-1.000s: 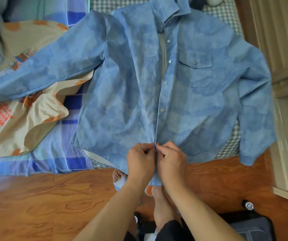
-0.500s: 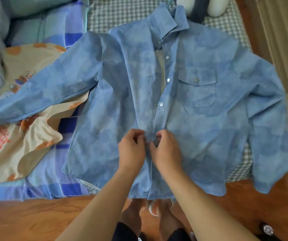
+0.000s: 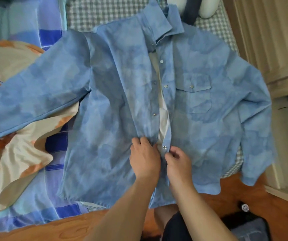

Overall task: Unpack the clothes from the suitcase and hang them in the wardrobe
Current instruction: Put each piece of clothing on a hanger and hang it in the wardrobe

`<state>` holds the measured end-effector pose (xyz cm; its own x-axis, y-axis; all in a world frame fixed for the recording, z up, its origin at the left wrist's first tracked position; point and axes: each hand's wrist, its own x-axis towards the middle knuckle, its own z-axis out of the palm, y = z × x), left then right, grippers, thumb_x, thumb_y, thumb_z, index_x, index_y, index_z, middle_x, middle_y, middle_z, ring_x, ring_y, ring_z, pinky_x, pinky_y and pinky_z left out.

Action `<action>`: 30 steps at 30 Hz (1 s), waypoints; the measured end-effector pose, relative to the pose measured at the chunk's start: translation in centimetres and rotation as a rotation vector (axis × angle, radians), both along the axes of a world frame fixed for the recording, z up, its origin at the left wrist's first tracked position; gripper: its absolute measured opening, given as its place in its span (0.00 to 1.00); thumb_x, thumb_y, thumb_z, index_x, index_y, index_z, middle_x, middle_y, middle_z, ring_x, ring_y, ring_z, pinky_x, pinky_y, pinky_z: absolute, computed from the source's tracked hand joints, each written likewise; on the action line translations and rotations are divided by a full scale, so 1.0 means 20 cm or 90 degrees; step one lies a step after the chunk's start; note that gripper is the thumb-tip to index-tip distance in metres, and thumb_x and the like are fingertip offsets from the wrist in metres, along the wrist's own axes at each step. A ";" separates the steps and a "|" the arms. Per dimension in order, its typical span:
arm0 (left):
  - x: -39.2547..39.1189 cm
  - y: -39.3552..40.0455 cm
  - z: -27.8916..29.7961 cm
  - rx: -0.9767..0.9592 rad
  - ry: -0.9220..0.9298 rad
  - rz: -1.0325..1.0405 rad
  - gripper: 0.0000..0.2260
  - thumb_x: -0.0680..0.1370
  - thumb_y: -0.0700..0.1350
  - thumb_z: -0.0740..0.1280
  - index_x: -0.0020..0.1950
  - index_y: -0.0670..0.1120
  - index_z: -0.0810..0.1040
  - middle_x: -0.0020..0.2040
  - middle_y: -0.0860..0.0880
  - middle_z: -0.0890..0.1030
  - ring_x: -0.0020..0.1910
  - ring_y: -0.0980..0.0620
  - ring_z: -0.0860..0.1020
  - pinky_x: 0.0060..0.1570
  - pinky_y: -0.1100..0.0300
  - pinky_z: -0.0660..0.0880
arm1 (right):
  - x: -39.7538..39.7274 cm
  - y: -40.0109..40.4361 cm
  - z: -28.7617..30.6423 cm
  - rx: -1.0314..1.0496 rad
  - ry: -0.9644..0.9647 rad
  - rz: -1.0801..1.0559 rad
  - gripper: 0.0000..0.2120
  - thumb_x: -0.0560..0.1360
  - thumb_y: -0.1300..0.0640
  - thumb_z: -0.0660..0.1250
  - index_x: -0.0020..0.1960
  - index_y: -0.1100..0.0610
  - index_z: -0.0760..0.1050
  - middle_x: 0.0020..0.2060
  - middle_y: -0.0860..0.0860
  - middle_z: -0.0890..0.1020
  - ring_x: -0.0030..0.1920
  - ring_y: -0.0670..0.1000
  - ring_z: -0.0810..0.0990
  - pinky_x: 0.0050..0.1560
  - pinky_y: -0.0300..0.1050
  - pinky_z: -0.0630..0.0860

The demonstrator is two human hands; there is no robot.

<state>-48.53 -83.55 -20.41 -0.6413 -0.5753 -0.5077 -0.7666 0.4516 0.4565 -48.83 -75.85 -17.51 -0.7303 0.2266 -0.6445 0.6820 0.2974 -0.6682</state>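
Head view: shirt (image 3: 115, 105), blue and mottled, spread front-up on bed (image 3: 87, 16), collar far, hem near and hanging over bed's near edge.
Placket: parted from collar down to hands, pale lining showing in gap; snaps (image 3: 165, 86) unfastened along both edges; meeting again below hands.
Pocket (image 3: 194, 94): flapped, one snap, on chest panel right of placket.
Sleeves: left sleeve stretched out across cream cloth (image 3: 16, 153) to frame's left edge; right sleeve bent down along bed's right side, cuff hanging past edge.
Left hand (image 3: 144, 158): knuckles up on left panel, fingers curled, pinching left placket edge just beside open snap.
Right hand (image 3: 178, 162): just beside left hand, apart by placket's width, thumb and forefinger pinching right placket edge just below ringed snap (image 3: 164, 147).
Forearms: bare, reaching in from frame's bottom edge.
Bed cover: blue striped sheet (image 3: 53, 211) at left under cream cloth with orange patches; grey checked fabric (image 3: 96, 13) under shirt's top and right side.
Floor (image 3: 53, 230): brown wood, along bottom edge.
Suitcase (image 3: 249, 228): dark, at bottom right on floor, only partly in frame; contents hidden.
Wardrobe (image 3: 278, 49): pale wood panels at right edge, blurred.
Far edge: white and dark object (image 3: 191, 7) beyond collar, identity unclear.
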 end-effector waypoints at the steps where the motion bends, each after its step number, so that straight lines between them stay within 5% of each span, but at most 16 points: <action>1: 0.01 -0.01 0.01 0.019 0.016 0.017 0.07 0.77 0.47 0.69 0.48 0.44 0.75 0.52 0.46 0.73 0.53 0.42 0.75 0.46 0.47 0.76 | 0.00 0.00 0.01 0.004 -0.001 -0.002 0.04 0.72 0.67 0.64 0.42 0.63 0.78 0.35 0.62 0.79 0.36 0.51 0.72 0.38 0.48 0.69; 6: 0.08 -0.13 0.19 0.248 0.118 0.174 0.09 0.78 0.41 0.71 0.41 0.47 0.73 0.35 0.53 0.75 0.33 0.60 0.72 0.36 0.67 0.69 | 0.04 -0.03 0.15 0.007 0.034 0.004 0.13 0.76 0.65 0.66 0.40 0.50 0.82 0.37 0.51 0.84 0.36 0.44 0.80 0.38 0.39 0.76; 10: 0.12 -0.21 0.26 0.413 0.076 0.257 0.04 0.76 0.43 0.75 0.50 0.46 0.83 0.40 0.48 0.85 0.41 0.51 0.84 0.49 0.51 0.81 | 0.06 -0.05 0.23 -0.026 0.048 0.002 0.08 0.78 0.61 0.69 0.47 0.48 0.83 0.40 0.41 0.86 0.43 0.38 0.83 0.42 0.31 0.76; 13: 0.12 -0.20 0.29 0.370 0.095 0.206 0.03 0.78 0.44 0.73 0.45 0.48 0.86 0.37 0.50 0.85 0.40 0.51 0.84 0.46 0.51 0.82 | 0.06 -0.07 0.21 -0.007 0.056 0.026 0.06 0.78 0.59 0.70 0.52 0.49 0.83 0.42 0.41 0.86 0.47 0.38 0.83 0.48 0.32 0.78; 15: 0.11 -0.17 0.30 0.321 0.120 0.137 0.08 0.79 0.43 0.70 0.40 0.47 0.85 0.34 0.49 0.84 0.35 0.53 0.80 0.40 0.53 0.78 | 0.07 -0.08 0.19 0.032 0.080 0.059 0.07 0.78 0.60 0.70 0.52 0.50 0.84 0.45 0.43 0.85 0.49 0.42 0.83 0.55 0.42 0.80; 20: 0.14 -0.15 0.28 0.283 0.126 0.075 0.12 0.79 0.41 0.69 0.35 0.47 0.80 0.33 0.50 0.80 0.34 0.56 0.75 0.36 0.61 0.71 | 0.07 -0.10 0.15 0.110 0.151 0.115 0.09 0.77 0.63 0.70 0.54 0.55 0.85 0.44 0.47 0.83 0.46 0.47 0.83 0.54 0.51 0.80; 24: 0.16 -0.16 0.29 0.263 0.122 0.060 0.10 0.80 0.41 0.69 0.38 0.48 0.81 0.40 0.52 0.81 0.39 0.57 0.78 0.38 0.71 0.69 | 0.08 -0.10 0.12 0.109 0.180 0.142 0.08 0.76 0.64 0.71 0.51 0.56 0.85 0.42 0.46 0.82 0.44 0.47 0.82 0.52 0.49 0.80; 30: 0.15 -0.16 0.28 0.258 0.118 0.065 0.07 0.80 0.40 0.69 0.46 0.46 0.86 0.42 0.51 0.81 0.42 0.57 0.79 0.41 0.71 0.71 | 0.07 -0.08 0.10 0.129 0.227 0.211 0.07 0.77 0.65 0.70 0.46 0.56 0.86 0.37 0.45 0.80 0.39 0.44 0.80 0.42 0.36 0.76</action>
<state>-45.53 -86.79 -14.74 -0.6930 -0.4189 -0.5867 -0.6865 0.1349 0.7145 -47.39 -77.40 -15.54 -0.9497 0.0412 -0.3104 0.2708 0.6057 -0.7482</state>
